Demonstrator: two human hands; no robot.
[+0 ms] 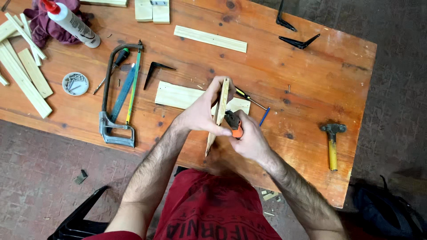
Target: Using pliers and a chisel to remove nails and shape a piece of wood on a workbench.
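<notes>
My left hand (200,113) grips a thin wooden board (221,104) stood on its edge over the near side of the wooden table (311,80). My right hand (249,140) presses against the board's right face and holds a small black and orange tool (234,123) there. What the tool's tip touches is hidden by the board. Under my hands lies a flat pale board (178,95).
A hacksaw (118,93) and a green-handled tool lie to the left, beside a black bracket (153,71) and a round tray of screws (75,83). A screwdriver (249,98), blue pencil (264,116) and hammer (332,144) lie to the right. Wood strips, glue bottle and two brackets sit farther back.
</notes>
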